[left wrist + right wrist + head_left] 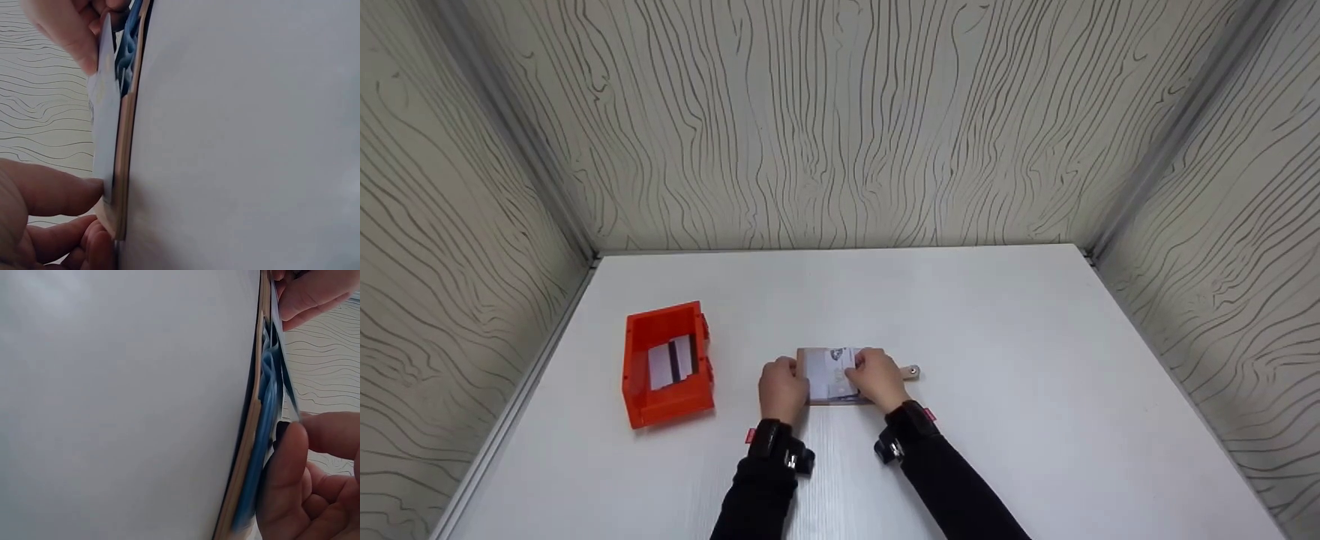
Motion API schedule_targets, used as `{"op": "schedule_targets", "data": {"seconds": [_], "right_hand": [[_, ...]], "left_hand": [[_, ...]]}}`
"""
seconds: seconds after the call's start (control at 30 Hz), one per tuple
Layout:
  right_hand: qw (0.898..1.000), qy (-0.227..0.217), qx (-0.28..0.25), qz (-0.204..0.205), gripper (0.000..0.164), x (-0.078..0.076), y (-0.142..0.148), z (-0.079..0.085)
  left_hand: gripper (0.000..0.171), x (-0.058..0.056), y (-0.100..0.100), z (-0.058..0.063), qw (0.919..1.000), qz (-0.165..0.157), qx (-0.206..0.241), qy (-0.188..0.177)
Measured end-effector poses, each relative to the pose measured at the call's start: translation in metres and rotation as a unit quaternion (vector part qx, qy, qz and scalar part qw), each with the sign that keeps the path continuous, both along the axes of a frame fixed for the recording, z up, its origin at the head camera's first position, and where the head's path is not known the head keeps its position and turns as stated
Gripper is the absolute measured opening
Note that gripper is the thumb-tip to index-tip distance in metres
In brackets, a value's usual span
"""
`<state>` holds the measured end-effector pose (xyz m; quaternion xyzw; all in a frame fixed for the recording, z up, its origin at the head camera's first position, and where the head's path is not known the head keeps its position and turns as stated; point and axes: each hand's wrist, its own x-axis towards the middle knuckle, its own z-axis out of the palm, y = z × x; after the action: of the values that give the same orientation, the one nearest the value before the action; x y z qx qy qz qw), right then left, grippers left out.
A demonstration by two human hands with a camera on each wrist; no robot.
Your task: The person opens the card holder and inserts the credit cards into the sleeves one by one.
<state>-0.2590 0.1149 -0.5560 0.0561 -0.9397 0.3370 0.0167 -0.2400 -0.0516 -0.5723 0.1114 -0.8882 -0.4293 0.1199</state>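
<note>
An opened card holder [801, 363] with a tan cover lies on the white table. Bluish clear sleeves [269, 382] show between its layers in the right wrist view. A pale printed card [823, 369] lies over its upper face, its right edge lifted from the sleeves. The left hand [782, 390] grips the holder's left end, thumb pressing down the card's end and fingers curled by the cover. At the other end, the right hand [879, 379] pinches the card's edge between thumb and finger. A snap strap [912, 372] sticks out beyond the right hand.
To the left stands an orange-red plastic bin [634, 375], with several pale cards bearing dark stripes [660, 367] inside. Wood-grain patterned panels [840, 127] enclose the white table [997, 337] at the back and both sides. Both forearms carry black wrist cameras.
</note>
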Motion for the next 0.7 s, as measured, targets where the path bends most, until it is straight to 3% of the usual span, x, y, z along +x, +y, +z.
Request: {"op": "schedule_targets", "data": {"seconds": [0.5, 0.7], "right_hand": [[1.0, 0.014, 0.011, 0.009, 0.025, 0.0025, -0.0074, 0.0004], [1.0, 0.018, 0.012, 0.018, 0.025, 0.0038, -0.0085, -0.0005]], "left_hand": [[0.021, 0.0004, -0.0001, 0.0001, 1.0, -0.001, -0.001, 0.006], [0.023, 0.0016, 0.0007, 0.0004, 0.9999, -0.003, 0.006, -0.013]]}}
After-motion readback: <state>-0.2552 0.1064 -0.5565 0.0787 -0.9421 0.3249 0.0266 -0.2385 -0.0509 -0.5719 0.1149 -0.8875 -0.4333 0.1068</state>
